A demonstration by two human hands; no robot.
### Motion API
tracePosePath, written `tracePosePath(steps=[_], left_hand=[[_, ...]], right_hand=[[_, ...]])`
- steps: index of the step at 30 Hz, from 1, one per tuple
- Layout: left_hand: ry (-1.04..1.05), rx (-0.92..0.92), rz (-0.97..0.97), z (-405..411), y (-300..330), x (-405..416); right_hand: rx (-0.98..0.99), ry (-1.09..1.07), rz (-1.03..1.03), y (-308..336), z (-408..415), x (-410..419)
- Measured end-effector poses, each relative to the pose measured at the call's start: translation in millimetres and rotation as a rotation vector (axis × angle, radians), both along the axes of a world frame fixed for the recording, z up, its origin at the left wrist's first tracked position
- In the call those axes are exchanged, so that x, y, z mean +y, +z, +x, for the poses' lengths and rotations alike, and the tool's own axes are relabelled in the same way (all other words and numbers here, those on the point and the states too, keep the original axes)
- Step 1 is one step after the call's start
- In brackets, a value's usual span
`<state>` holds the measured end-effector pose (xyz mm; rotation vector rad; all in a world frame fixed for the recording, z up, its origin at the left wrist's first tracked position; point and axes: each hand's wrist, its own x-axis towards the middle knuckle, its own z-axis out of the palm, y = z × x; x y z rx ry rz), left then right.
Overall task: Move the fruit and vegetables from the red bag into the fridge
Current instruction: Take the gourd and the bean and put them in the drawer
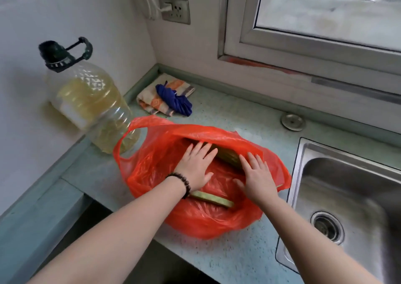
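Far left of both sets of fingers, against the wall, stood a large clear plastic bottle of yellow oil with a dark green cap and carrying handle (91, 101), its base just beside the bag's left handle loop. Beyond the fingertips, toward the corner, lay a folded orange-and-cream striped cloth (149, 98) with a crumpled blue plastic bag (174, 100) resting on it. Directly around both hands sat the thin red plastic shopping bag (201, 218), mouth open, on the pale green speckled countertop (227, 260). Left hand (196, 166), with a dark beaded bracelet (181, 184) at the wrist, placed inside the bag's mouth, fingers spread wide and flat, gripping nothing. Between the two sets of fingertips showed a long green ribbed gourd (227, 157), partly hidden under the bag's far rim; touching or not, could not tell. Nearer the wrists, below the left palm, lay a second long pale green vegetable (211, 200) inside the bag. Right hand (257, 177) likewise inside the bag, fingers splayed and extended, holding nothing. Right of those fingers, past the bag's edge, sat a stainless steel sink basin with a round drain (347, 197). Up beyond, a round metal hole cover (292, 121) on the counter.
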<state>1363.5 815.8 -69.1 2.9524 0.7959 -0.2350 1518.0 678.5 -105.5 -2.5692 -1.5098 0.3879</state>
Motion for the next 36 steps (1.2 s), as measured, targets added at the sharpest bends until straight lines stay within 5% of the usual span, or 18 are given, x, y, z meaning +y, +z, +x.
tracePosePath(steps=[5, 16, 21, 32, 36], left_hand=[[-0.222, 0.086, -0.054, 47.0, -11.1, 11.4], [-0.307, 0.062, -0.115, 91.8, -35.8, 26.3], [-0.232, 0.060, -0.555, 89.6, -45.0, 27.1], [-0.530, -0.188, -0.413, 52.7, -35.3, 45.7], [-0.537, -0.453, -0.391, 41.1, -13.1, 49.4]], right_hand=[[0.076, -0.061, -0.031, -10.6, 18.3, 2.3], [0.241, -0.298, -0.074, -16.0, 50.7, -21.9], [0.235, -0.276, -0.112, -18.3, 52.7, -26.1], [0.207, -0.351, -0.059, -7.3, 48.7, -32.5], [0.138, -0.340, 0.215, 10.4, 16.9, -33.6]])
